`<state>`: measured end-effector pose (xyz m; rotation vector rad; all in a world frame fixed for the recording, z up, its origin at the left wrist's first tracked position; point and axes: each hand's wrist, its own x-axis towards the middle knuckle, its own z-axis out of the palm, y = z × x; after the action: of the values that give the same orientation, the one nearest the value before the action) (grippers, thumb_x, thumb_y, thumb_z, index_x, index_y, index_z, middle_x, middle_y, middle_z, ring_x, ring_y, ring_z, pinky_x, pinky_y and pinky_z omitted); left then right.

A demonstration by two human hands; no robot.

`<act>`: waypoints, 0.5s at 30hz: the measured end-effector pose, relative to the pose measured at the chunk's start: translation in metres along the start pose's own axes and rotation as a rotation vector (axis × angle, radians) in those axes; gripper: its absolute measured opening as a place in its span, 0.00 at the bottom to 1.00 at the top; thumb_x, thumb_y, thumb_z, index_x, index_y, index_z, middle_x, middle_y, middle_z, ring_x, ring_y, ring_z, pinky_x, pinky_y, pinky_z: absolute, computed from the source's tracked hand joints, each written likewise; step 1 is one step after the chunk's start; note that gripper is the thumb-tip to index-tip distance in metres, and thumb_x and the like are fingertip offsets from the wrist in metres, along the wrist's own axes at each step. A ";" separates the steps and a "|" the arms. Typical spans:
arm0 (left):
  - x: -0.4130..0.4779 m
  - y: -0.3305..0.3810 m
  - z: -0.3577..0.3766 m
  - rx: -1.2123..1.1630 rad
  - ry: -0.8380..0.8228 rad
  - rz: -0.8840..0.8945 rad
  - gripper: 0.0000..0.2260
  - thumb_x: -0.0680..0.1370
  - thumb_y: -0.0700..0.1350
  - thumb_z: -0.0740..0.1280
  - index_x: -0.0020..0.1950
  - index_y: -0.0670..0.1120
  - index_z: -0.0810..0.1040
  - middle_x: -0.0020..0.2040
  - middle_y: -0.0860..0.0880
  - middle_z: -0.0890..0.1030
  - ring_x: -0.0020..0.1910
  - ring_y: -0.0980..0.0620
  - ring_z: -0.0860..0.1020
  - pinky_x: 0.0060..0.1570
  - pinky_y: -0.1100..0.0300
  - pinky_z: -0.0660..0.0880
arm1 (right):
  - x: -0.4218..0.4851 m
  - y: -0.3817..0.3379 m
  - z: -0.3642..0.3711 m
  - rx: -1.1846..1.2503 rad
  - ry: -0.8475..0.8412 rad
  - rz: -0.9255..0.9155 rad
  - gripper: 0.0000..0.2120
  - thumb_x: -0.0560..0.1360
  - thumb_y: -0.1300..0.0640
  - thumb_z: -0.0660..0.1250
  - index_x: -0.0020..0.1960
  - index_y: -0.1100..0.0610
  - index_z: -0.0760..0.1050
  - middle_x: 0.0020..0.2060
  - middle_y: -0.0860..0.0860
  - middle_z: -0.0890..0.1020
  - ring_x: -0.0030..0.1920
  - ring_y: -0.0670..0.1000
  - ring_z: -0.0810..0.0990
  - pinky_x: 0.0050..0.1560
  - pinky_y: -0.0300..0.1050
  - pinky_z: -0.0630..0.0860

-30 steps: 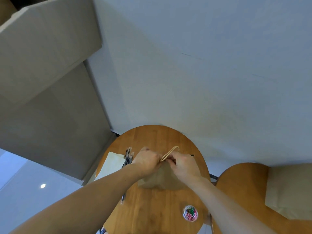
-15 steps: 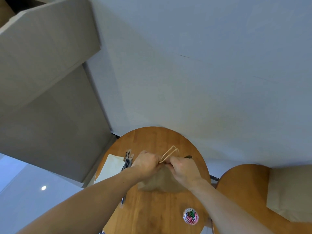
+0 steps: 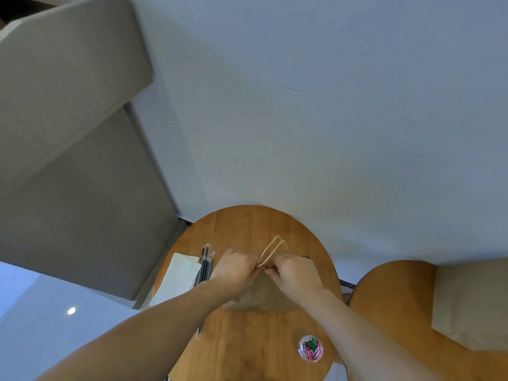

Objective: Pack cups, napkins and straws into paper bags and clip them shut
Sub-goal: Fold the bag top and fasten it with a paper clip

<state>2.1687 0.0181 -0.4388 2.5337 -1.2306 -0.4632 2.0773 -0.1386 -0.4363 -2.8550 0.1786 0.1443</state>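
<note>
Quick count first: two round wooden tabletops were seen. One brown paper bag (image 3: 264,296) was stood on the middle tabletop (image 3: 242,224), and a flat brown bag (image 3: 472,301) was laid on the second tabletop (image 3: 384,312) to the right, though whether that was one bag or a stack couldn't be told. Two hands were counted, both up at the mouth of the paper bag. Its top edge was pinched by the left hand (image 3: 236,268) and the right hand (image 3: 297,273), fingers curled in tight on both, so each grip was narrow and closed on the paper right at the foot of the handles (image 3: 272,250). Two handle loops were seen, pushed together and poking out just past the knuckles. The rest of the bag was spread below the grip, with its base set on the wood between the two forearms. Whatever was inside was hidden, since the mouth was squeezed flat, and whether a clip was held in either grip couldn't be made out. Just left of the left hand a small bundle of wrapped straws (image 3: 204,266) was laid, roughly four but too blurred to be sure. One pale napkin pile (image 3: 178,279) was set touching it on the outer side. One small clear tub (image 3: 310,348) was parked near the front edge, filled with pink, white and green paper clips.
</note>
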 end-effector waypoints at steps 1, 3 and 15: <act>-0.001 0.000 0.000 -0.008 -0.002 -0.005 0.14 0.82 0.51 0.59 0.37 0.53 0.68 0.28 0.56 0.67 0.31 0.52 0.67 0.44 0.58 0.57 | 0.000 -0.001 0.000 -0.009 -0.006 -0.004 0.13 0.81 0.45 0.59 0.54 0.52 0.78 0.46 0.46 0.82 0.46 0.49 0.81 0.45 0.47 0.77; -0.001 -0.001 0.000 -0.026 0.005 -0.005 0.13 0.82 0.51 0.60 0.37 0.54 0.69 0.28 0.57 0.67 0.30 0.54 0.65 0.46 0.58 0.58 | 0.000 -0.001 -0.001 -0.029 -0.014 -0.016 0.13 0.81 0.45 0.59 0.54 0.52 0.77 0.47 0.46 0.82 0.45 0.50 0.81 0.45 0.49 0.78; -0.020 -0.025 -0.013 -0.023 -0.044 -0.135 0.28 0.73 0.59 0.68 0.72 0.59 0.68 0.66 0.57 0.75 0.67 0.54 0.69 0.72 0.50 0.62 | -0.032 0.041 -0.003 0.096 0.338 -0.015 0.23 0.73 0.38 0.67 0.63 0.49 0.73 0.59 0.46 0.74 0.45 0.44 0.78 0.35 0.38 0.78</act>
<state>2.1794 0.0501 -0.4337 2.6103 -1.0670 -0.5624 2.0400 -0.1746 -0.4407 -2.7627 0.2246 -0.3433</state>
